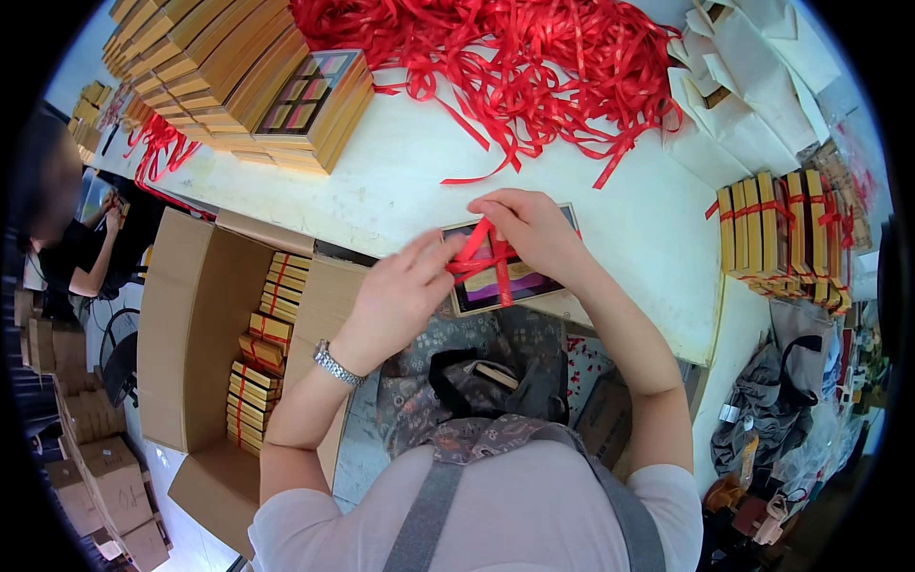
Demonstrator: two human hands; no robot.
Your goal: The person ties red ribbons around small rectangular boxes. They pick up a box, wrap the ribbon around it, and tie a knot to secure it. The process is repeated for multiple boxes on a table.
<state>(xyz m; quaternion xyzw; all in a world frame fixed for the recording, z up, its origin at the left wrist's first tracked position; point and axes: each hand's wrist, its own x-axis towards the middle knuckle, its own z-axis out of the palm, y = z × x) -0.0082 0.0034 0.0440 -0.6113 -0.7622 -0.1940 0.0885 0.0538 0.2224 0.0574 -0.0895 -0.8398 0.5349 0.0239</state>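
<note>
A flat box (529, 287) with a dark, patterned top and gold edges lies at the table's front edge, its near side jutting toward me. Red ribbon (503, 276) crosses its top and is gathered near the box's left part. My left hand (405, 300), with a metal watch on the wrist, is closed with its fingertips on the ribbon at the box's left edge. From the right, my right hand (536, 234) reaches over the box, thumb and fingers pinching a raised strip of the ribbon. Its palm covers the box's far right part.
A large heap of red ribbons (534, 71) lies at the back. Stacked boxes (229, 86) stand at back left, ribbon-tied boxes (786, 224) at right below white paper bags (748, 95). An open carton (195, 334) at left holds tied boxes. Another person (71, 229) sits far left.
</note>
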